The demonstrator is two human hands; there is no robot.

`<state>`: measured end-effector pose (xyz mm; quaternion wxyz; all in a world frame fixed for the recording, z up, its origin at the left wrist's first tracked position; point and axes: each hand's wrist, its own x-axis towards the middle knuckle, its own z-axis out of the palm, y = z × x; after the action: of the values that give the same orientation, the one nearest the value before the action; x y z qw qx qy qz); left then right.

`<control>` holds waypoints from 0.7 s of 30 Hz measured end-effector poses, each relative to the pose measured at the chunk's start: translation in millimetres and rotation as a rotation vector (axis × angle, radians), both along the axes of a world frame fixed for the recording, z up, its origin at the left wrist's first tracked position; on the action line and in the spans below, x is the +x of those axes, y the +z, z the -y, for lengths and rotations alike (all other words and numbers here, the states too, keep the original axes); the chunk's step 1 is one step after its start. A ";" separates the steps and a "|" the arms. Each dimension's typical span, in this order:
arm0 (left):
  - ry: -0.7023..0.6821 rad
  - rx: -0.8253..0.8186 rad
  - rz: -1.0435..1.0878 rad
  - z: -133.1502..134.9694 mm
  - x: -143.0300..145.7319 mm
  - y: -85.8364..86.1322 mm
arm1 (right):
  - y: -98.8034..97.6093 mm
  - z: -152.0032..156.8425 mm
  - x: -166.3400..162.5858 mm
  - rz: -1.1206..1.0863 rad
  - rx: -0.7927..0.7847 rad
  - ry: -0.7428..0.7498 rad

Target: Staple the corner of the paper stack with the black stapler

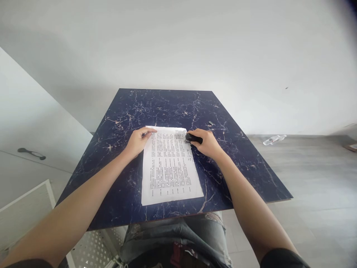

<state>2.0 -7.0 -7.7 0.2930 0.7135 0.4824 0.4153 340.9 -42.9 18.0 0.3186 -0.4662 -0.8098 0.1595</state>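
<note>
Printed sheets of paper (pixel 170 167) lie on the dark blue marbled table (pixel 164 106), their lines of text running sideways to me. My left hand (pixel 140 140) pinches the upper left corner of the sheets between thumb and fingers. In my right hand (pixel 206 142) is a black stapler (pixel 194 139), gripped from the right. Its front end sits over the right edge of the paper, close to the upper right corner. Whether the stapler's jaws are pressed together is too small to tell. Some handwriting shows along the paper's right margin.
A small dark object (pixel 211 123), perhaps a strip of staples, lies on the table beyond my right hand. To the left stands a white cabinet with a black handle (pixel 31 153). A clear plastic wrapper (pixel 275 140) is on the floor at right, by the wall.
</note>
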 end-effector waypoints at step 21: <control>-0.013 0.048 0.004 -3.4 -1.5 -3.6 | -2.9 7.6 -28.0 0.353 0.103 -0.183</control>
<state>0.6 -3.6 -11.3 0.2793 0.7227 0.4670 0.4262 312.9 -50.5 15.1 0.2085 -0.5415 -0.8144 0.0040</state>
